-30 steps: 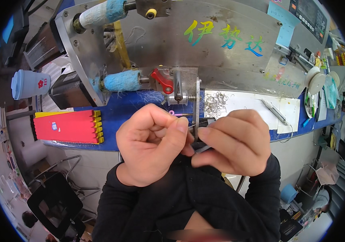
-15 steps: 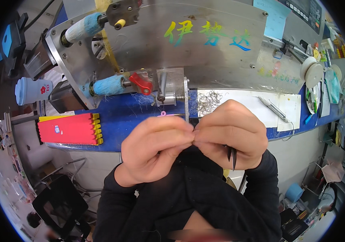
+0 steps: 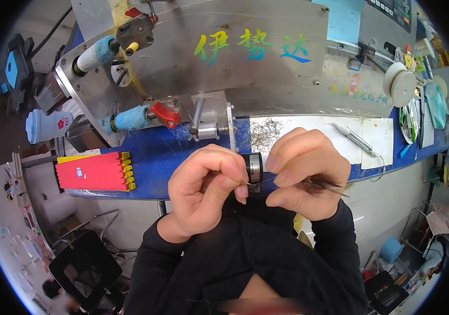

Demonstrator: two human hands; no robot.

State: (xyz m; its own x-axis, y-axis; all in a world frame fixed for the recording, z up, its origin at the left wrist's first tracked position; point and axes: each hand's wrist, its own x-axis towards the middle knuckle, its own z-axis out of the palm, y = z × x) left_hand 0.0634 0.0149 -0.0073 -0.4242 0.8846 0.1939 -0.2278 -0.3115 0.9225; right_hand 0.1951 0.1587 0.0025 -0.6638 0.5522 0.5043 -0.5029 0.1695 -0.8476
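Between my hands runs a thin dark strand (image 3: pixel 262 181), a thread or fine wire; I cannot make out which. My left hand (image 3: pixel 203 189) is closed, pinching one end at the thumb and fingertips. The other end reaches the fingers of my right hand (image 3: pixel 311 173), whose thumb stands apart from the index finger. Held across that palm is a dark pointed tool like tweezers (image 3: pixel 328 186), its prongs sticking out to the right and its rest hidden. A black cylinder with white scale marks (image 3: pixel 255 167) shows behind the gap between the hands.
A metal machine (image 3: pixel 261 79) with a red lever (image 3: pixel 165 114) spans the back. On the blue table (image 3: pixel 153 176) lie red and yellow ridged trays (image 3: pixel 96 171) and white paper (image 3: pixel 308 123) bearing a curly strand pile (image 3: pixel 266 132) and a corded pen-like tool (image 3: pixel 353 138). A lidded cup (image 3: pixel 47 126) stands left.
My fingertips, pressed together before, have parted, and the strand shows between them. The prongs in my right hand have swung from pointing down to pointing right. The view has shifted slightly.
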